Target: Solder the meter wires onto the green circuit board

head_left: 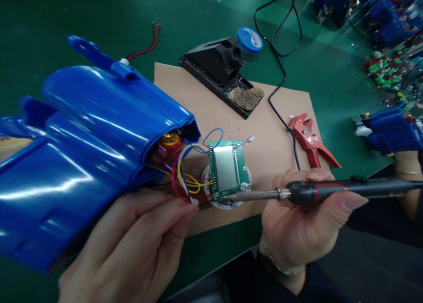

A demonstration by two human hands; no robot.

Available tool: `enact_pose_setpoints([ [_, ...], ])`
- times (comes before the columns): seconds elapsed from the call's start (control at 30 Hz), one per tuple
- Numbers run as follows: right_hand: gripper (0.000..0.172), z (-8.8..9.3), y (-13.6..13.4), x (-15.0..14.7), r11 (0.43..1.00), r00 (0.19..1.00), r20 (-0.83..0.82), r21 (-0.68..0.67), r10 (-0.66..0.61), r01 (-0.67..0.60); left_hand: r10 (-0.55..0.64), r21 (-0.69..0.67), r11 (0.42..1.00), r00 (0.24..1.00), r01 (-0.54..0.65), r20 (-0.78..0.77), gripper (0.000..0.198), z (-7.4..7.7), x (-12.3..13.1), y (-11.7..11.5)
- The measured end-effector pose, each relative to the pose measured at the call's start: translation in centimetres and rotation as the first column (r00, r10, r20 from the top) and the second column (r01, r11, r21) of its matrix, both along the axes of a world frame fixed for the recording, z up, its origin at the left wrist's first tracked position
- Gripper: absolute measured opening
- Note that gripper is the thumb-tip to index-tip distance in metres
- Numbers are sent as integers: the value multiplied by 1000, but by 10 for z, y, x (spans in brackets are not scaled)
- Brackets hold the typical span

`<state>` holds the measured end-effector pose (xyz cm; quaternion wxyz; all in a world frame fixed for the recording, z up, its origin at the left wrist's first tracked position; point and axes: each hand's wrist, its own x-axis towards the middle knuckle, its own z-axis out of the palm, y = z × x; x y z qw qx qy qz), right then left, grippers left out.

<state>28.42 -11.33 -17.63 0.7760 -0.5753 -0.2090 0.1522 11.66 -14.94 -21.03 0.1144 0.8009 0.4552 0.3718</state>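
My right hand grips a black soldering iron, its tip at the lower edge of a green circuit board with a grey display. Whether the tip touches a pad I cannot tell. Fingertips of my left hand are pinched on thin wires, red, black and white among them. More wires, yellow and blue, run from the board into the open end of a blue plastic housing, where a red part shows inside. The board rests on a round whitish piece.
A black iron stand with a brown sponge sits on cardboard. Behind it is a round blue tin. Red cutters and a black cable lie at right. Another person's hand is near a blue housing.
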Motion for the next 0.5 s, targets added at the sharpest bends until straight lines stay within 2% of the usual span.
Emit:
enact_pose_setpoints([
  [0.1,47,-1,-2,-1,1000,1000,24,-3,0,0,44,-80,996,999,-43,4,26,3,-13,30],
  [0.2,43,-2,-4,0,1000,999,48,29,-1,0,54,-157,986,998,-49,30,13,8,-19,46],
  [0.27,41,-2,-5,0,999,998,66,41,9,-12,44,-175,984,998,-36,42,13,10,-20,49],
  [0.37,42,-1,-5,0,1000,996,85,-9,12,-11,43,-172,984,999,-37,33,13,12,-19,47],
  [0.5,45,0,-5,0,999,995,102,-39,-5,9,7,-121,993,1000,-7,-5,20,10,-12,37],
])
